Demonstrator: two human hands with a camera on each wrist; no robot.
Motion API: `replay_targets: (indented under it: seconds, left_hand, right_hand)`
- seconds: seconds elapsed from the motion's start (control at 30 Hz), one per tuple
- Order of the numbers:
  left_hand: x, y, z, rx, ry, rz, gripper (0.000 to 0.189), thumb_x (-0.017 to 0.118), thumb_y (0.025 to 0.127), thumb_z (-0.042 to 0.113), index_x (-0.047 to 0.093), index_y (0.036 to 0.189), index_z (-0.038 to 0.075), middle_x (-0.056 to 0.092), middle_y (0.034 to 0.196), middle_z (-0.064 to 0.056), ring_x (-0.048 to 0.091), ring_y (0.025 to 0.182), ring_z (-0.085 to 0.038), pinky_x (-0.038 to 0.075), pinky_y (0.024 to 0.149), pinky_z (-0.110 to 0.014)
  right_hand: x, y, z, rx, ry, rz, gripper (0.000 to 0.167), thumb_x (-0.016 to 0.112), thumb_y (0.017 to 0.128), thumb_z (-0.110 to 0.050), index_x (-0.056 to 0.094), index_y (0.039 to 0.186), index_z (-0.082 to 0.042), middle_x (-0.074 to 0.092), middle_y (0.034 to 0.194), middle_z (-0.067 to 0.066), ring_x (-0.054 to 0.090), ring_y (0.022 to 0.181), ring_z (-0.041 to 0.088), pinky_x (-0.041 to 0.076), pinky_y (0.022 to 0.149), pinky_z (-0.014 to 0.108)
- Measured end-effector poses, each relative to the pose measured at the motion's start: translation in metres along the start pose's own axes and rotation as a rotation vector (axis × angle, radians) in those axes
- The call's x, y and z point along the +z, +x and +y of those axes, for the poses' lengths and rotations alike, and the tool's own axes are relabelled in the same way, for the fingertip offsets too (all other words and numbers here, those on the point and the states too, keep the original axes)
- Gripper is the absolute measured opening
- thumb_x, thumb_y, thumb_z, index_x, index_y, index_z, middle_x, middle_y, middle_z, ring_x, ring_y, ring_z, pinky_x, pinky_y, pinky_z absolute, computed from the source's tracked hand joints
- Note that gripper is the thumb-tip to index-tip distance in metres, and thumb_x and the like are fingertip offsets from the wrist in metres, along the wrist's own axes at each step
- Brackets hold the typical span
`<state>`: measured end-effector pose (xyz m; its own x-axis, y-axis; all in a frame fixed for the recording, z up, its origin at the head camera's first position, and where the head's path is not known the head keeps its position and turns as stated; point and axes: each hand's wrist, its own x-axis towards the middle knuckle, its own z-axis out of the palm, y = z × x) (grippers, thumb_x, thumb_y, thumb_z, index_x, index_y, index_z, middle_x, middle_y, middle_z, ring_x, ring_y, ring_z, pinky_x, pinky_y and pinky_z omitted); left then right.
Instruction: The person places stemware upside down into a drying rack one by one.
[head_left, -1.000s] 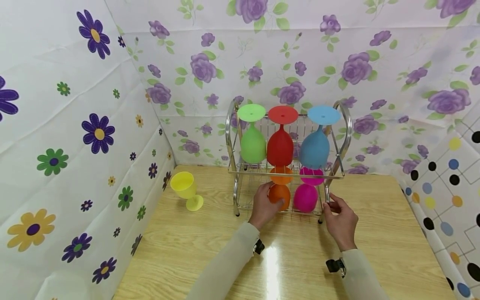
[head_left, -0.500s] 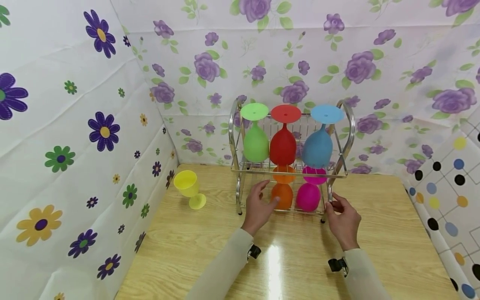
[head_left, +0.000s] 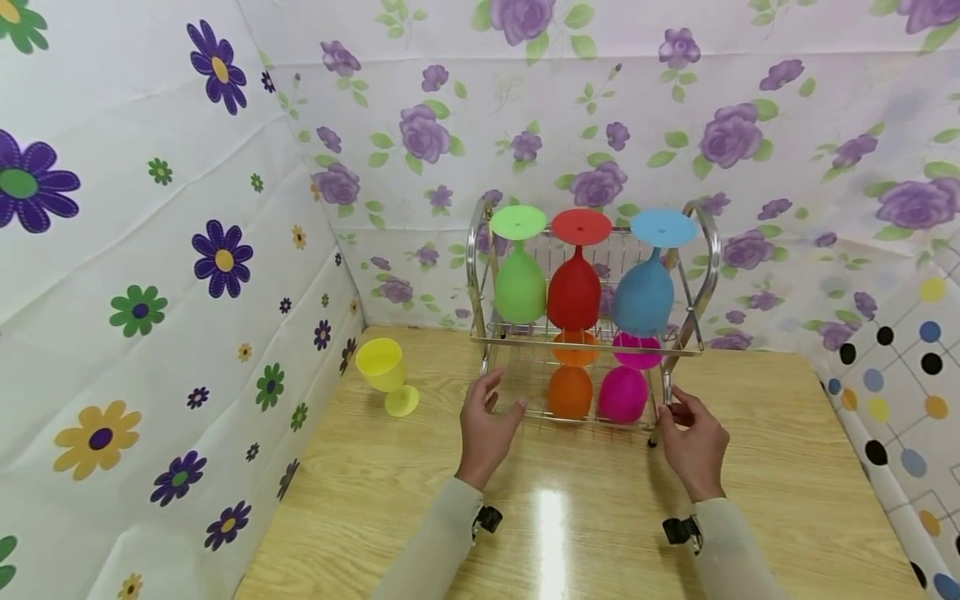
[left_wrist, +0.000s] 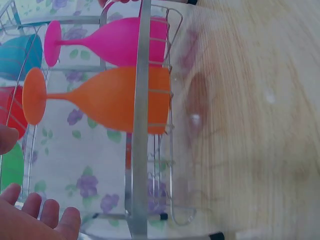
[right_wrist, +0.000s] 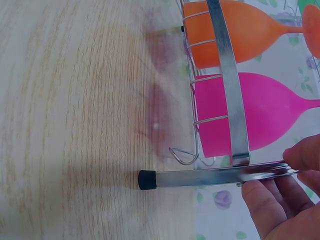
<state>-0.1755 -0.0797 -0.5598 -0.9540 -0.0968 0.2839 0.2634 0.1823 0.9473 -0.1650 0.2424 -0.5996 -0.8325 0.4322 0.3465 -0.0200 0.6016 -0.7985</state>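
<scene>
A two-tier metal wire rack stands on the table. My right hand grips its right front leg, thumb and fingers on the tube. With fingers spread and holding nothing, my left hand is by the rack's lower left front, apart from the goblets. Upside down on the lower tier are an orange goblet and a pink goblet, side by side. The upper tier bears inverted green, red and blue goblets.
A yellow goblet stands upright on the wooden table, left of the rack. Flower-patterned sheets hang behind and to the left. A dotted sheet borders the right side.
My left hand has let go of the orange goblet and moved left, away from it. The orange goblet stays on the lower tier. My right hand keeps its grip on the leg.
</scene>
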Motion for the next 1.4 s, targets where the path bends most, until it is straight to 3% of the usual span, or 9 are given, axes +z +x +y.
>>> replay_targets:
  seconds: [0.3, 0.5, 0.67, 0.9, 1.0, 1.1, 1.2, 1.3, 1.4]
  left_hand:
    - [-0.021, -0.005, -0.005, 0.015, 0.007, 0.107, 0.056, 0.081, 0.095, 0.026, 0.059, 0.145, 0.012, 0.058, 0.145, -0.009, 0.054, 0.141, -0.032, 0.048, 0.117, -0.056]
    - [-0.041, -0.004, -0.011, 0.018, -0.003, 0.238, 0.05, 0.081, 0.095, 0.017, 0.061, 0.141, 0.015, 0.06, 0.144, -0.007, 0.054, 0.139, -0.035, 0.048, 0.117, -0.054]
    - [-0.062, -0.001, -0.017, -0.016, -0.017, 0.359, 0.047, 0.081, 0.095, 0.018, 0.063, 0.138, 0.014, 0.062, 0.141, -0.005, 0.056, 0.136, -0.027, 0.047, 0.119, -0.052]
    - [-0.089, 0.001, -0.027, -0.068, -0.007, 0.528, 0.047, 0.083, 0.094, 0.019, 0.062, 0.136, 0.009, 0.059, 0.139, -0.009, 0.052, 0.138, -0.029, 0.047, 0.118, -0.054]
    - [-0.098, 0.002, -0.031, -0.095, 0.004, 0.587, 0.05, 0.084, 0.093, 0.02, 0.061, 0.135, 0.008, 0.056, 0.14, -0.011, 0.049, 0.139, -0.03, 0.048, 0.117, -0.055]
    - [-0.105, 0.006, -0.038, -0.11, 0.001, 0.632, 0.056, 0.085, 0.092, 0.021, 0.057, 0.138, 0.005, 0.052, 0.141, -0.013, 0.048, 0.139, -0.031, 0.047, 0.117, -0.056]
    - [-0.112, 0.012, -0.046, -0.119, 0.005, 0.667, 0.063, 0.085, 0.091, 0.019, 0.052, 0.141, 0.003, 0.049, 0.142, -0.015, 0.047, 0.139, -0.03, 0.047, 0.116, -0.057]
    - [-0.119, 0.018, -0.054, -0.123, 0.007, 0.697, 0.068, 0.084, 0.09, 0.017, 0.047, 0.144, 0.001, 0.046, 0.144, -0.018, 0.046, 0.139, -0.03, 0.045, 0.116, -0.06]
    - [-0.124, 0.025, -0.061, -0.126, 0.007, 0.718, 0.072, 0.085, 0.09, 0.017, 0.043, 0.146, 0.004, 0.044, 0.147, -0.018, 0.045, 0.14, -0.03, 0.045, 0.116, -0.06]
  right_hand:
    - [0.0, -0.001, 0.0, 0.01, -0.007, -0.004, 0.042, 0.077, 0.097, -0.014, 0.071, 0.139, -0.015, 0.081, 0.102, 0.012, 0.048, 0.08, -0.028, 0.043, 0.08, 0.005]
    - [0.0, -0.001, -0.001, -0.006, -0.025, -0.003, 0.042, 0.077, 0.097, -0.014, 0.071, 0.139, -0.015, 0.081, 0.102, 0.011, 0.05, 0.082, -0.025, 0.055, 0.08, 0.016]
    - [0.0, -0.001, -0.001, 0.001, -0.034, -0.006, 0.042, 0.077, 0.097, -0.015, 0.071, 0.139, -0.016, 0.081, 0.103, 0.01, 0.049, 0.082, -0.025, 0.06, 0.082, 0.027]
    - [0.0, -0.001, 0.0, -0.006, -0.019, -0.007, 0.041, 0.076, 0.097, -0.014, 0.072, 0.138, -0.014, 0.08, 0.103, 0.013, 0.051, 0.082, -0.024, 0.052, 0.079, 0.013]
    - [0.0, -0.001, 0.001, 0.002, -0.029, -0.008, 0.042, 0.077, 0.097, -0.014, 0.071, 0.139, -0.014, 0.081, 0.103, 0.011, 0.061, 0.083, -0.013, 0.051, 0.08, 0.011]
    - [0.0, -0.001, 0.0, 0.002, -0.024, -0.008, 0.043, 0.077, 0.097, -0.013, 0.071, 0.139, -0.014, 0.081, 0.103, 0.012, 0.075, 0.086, 0.011, 0.051, 0.08, 0.011]
    - [0.0, -0.002, -0.001, -0.009, -0.008, -0.007, 0.043, 0.077, 0.097, -0.011, 0.071, 0.139, -0.013, 0.08, 0.103, 0.015, 0.078, 0.093, 0.033, 0.053, 0.082, 0.015]
    - [-0.001, -0.002, -0.002, -0.01, -0.002, -0.013, 0.043, 0.075, 0.098, -0.013, 0.07, 0.14, -0.013, 0.08, 0.103, 0.015, 0.078, 0.095, 0.037, 0.055, 0.085, 0.019]
    - [-0.001, -0.002, -0.002, -0.002, -0.011, -0.018, 0.042, 0.075, 0.099, -0.015, 0.07, 0.141, -0.015, 0.08, 0.103, 0.013, 0.078, 0.094, 0.03, 0.053, 0.085, 0.018]
